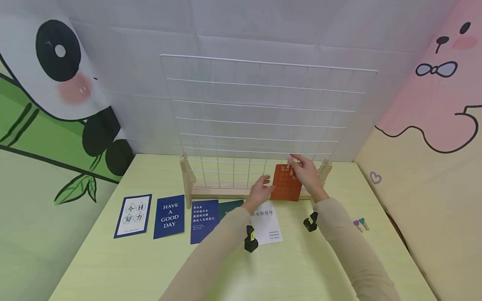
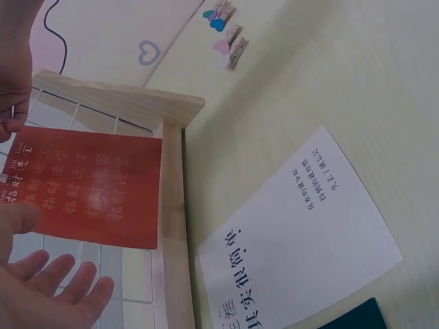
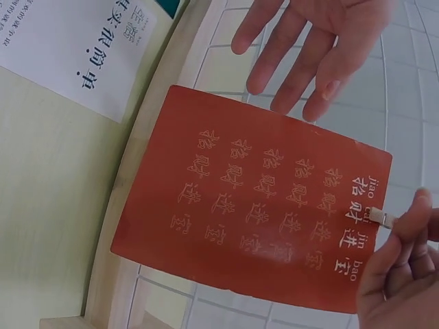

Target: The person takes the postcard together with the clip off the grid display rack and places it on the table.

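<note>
Red card point(image 1: 286, 188) hanging against white grid point(image 1: 263, 117) at its lower right, right hand point(image 1: 306, 171) pinching small clip point(image 3: 384, 218) on card's top edge, left hand point(image 1: 260, 190) spread open just left of card, white card point(image 1: 268, 221) on table point(image 1: 150, 267) nearer.

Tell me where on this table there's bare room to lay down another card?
The green table is bare along the near edge, in front of the blue cards. It is also bare on the right, between the white card and the small clips. Crowded: the row of cards before the grid rack.
</note>
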{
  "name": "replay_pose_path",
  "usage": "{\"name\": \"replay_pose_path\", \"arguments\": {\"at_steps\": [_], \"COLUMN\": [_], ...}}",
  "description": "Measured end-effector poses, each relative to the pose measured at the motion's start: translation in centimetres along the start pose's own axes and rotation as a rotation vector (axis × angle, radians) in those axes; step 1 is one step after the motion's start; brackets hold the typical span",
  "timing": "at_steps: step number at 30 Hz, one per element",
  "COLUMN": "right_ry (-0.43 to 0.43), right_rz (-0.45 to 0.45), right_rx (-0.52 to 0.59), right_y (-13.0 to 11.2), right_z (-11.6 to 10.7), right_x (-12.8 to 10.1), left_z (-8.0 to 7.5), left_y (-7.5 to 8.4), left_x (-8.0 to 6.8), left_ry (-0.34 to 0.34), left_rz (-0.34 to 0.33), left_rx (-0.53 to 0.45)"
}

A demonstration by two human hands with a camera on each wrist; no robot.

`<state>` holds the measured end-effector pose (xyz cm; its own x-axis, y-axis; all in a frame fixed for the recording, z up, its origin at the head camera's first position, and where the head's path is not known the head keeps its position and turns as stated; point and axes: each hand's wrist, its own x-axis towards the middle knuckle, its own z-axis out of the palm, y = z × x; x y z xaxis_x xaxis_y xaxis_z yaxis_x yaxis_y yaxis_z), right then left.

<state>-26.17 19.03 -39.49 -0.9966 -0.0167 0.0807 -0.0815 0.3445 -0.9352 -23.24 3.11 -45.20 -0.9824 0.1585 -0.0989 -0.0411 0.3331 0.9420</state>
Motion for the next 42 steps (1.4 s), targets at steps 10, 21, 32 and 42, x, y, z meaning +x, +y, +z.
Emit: {"name": "replay_pose_path", "arguments": {"at_steps": [10,21,32,42], "right_ry": [0.029,0.044,0.021,-0.004], "right_rz": [0.017,0.021,0.048,0.041], "right_rx": [-0.116,-0.005,0.057,0.081], "right_y": [-0.5,-0.1,0.4,0.6], "right_z": [0.5,0.2,0.0,-0.2], "right_x": [0.2,0.6,0.9,1.0], "left_z": [0.5,0.8,0.9,0.7], "left_y": [0.9,0.9,1.5,2.7], "left_x": [0.3,0.6,0.9,1.1], "left_ry": [-0.029,0.021,0.139,0.215], "left_rz": [-0.016,0.018,0.042,0.067], "left_rx": [0.012,0.052,0.147,0.187]}}
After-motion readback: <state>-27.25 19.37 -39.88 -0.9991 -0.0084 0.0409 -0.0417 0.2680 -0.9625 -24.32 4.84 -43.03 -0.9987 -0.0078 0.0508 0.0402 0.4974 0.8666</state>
